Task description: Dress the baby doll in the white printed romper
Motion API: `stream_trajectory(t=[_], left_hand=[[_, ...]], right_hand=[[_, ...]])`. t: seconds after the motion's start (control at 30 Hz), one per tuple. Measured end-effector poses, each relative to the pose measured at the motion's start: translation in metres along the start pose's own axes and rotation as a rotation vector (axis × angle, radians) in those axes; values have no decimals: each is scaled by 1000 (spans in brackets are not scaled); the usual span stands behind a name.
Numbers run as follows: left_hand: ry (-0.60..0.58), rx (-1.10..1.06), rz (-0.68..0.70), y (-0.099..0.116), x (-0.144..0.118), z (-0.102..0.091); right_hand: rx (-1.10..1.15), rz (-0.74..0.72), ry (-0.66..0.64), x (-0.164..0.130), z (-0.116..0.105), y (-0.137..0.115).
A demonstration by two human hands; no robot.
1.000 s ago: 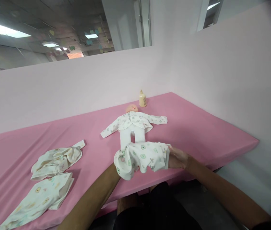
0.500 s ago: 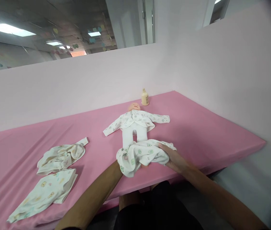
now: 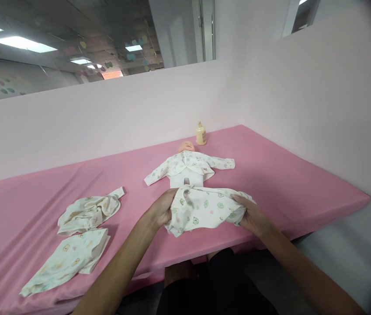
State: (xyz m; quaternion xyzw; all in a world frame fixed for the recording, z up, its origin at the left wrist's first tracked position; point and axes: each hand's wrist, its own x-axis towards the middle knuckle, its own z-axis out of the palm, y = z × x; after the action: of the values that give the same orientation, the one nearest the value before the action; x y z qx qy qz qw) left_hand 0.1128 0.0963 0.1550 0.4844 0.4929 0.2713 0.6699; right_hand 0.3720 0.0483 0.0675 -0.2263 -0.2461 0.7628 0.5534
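A baby doll (image 3: 186, 146) lies on its back, head toward the wall, in a white printed long-sleeved top (image 3: 185, 162) with its sleeves spread. Its white lower body shows below the top. Over its legs are white baby pants (image 3: 208, 208) with green and pink prints, bunched and stretched sideways. My left hand (image 3: 164, 207) grips the pants at their left edge, fingers closed round the cloth. At the right end, my right hand (image 3: 249, 214) is closed on the same pants, thumb on top. The doll's feet are hidden under the cloth.
A cream pump bottle (image 3: 201, 134) stands beyond the doll's head, by the wall. On the left of the pink-covered table (image 3: 286, 183) lie a crumpled baby top (image 3: 88, 212) and folded printed pants (image 3: 65, 260). A white wall (image 3: 319, 100) rises along the right side.
My left hand, earlier hidden inside the cloth, is now outside, gripping the left edge. The pants are spread flatter and cover more of the doll's legs.
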Motion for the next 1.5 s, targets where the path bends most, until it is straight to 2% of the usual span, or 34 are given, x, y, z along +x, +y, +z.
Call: stream_trajectory(t=[0.07,0.13,0.27,0.37,0.43,0.57,0.67,0.77,0.87,0.93,1.03,1.1,1.23,1.33,1.4,1.5], left_hand=[[-84,-239,106,1,-7,3],[-141,-276,149,2,-14,7],[-118,9,165,4,-25,20],[-72,254,209,4,-28,25],[6,405,254,1,-29,25],[224,727,329,-6,-29,21],[315,873,343,-7,-32,19],[440,847,375,-6,-34,15],[555,685,397,-5,-33,8],[470,553,328,-4,-33,4],[186,470,170,-4,-31,5],[80,483,156,-2,-31,8],[71,400,235,2,-30,19],[77,253,204,2,-29,26],[67,204,185,1,-29,31],[60,283,236,-3,-28,38]], right_hand=[[30,12,4,0,2,1],[57,9,25,0,6,4],[73,26,76,-1,19,13],[0,105,35,-2,28,17],[-50,133,19,-3,33,17],[-82,162,120,-5,35,17],[-32,154,142,-6,34,18],[48,109,177,-3,31,19],[106,20,261,0,26,19],[140,-34,273,1,26,19],[157,-38,238,-1,30,22],[146,-21,216,-2,32,26],[92,79,170,-5,33,36],[95,172,150,-7,35,42],[139,172,119,-7,41,45],[180,134,17,-7,52,46]])
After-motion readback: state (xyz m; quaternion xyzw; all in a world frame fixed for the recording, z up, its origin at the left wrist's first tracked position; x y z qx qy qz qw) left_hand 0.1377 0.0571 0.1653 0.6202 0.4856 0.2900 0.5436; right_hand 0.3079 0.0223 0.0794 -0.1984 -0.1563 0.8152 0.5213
